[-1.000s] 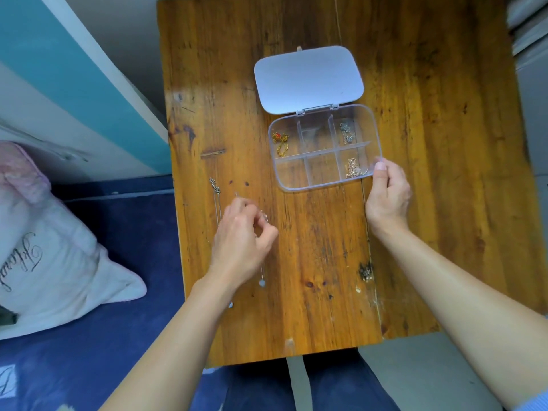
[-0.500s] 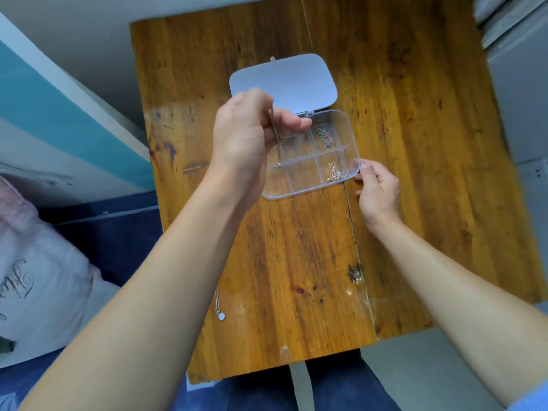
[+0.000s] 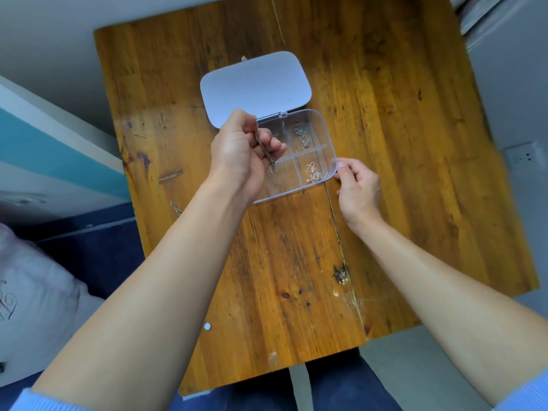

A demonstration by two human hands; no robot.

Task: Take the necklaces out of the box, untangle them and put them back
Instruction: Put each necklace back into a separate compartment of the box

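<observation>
One clear plastic box (image 3: 308, 161) is sat on the wooden table (image 3: 385, 143), lid (image 3: 255, 87) flipped open flat behind it. Six compartments can be guessed at, but only about three are seen properly, since the left side of the box is covered by the left hand (image 3: 240, 152).

Three necklaces can be counted around the box. A thin dark chain (image 3: 264, 148) is pinched between the left hand's thumb and fingers and dangles over the box's middle. A gold one (image 3: 312, 172) is bunched in the near right compartment, and a silvery one (image 3: 302, 137) is in the far right compartment. A scrap of chain (image 3: 175, 208) is spotted on the table left of the box, plus a small pale bead (image 3: 207, 325) nearer the table's front edge; whether they're joined is hidden by the left forearm.

The box's near right corner is gripped by the right hand (image 3: 357, 185).
</observation>
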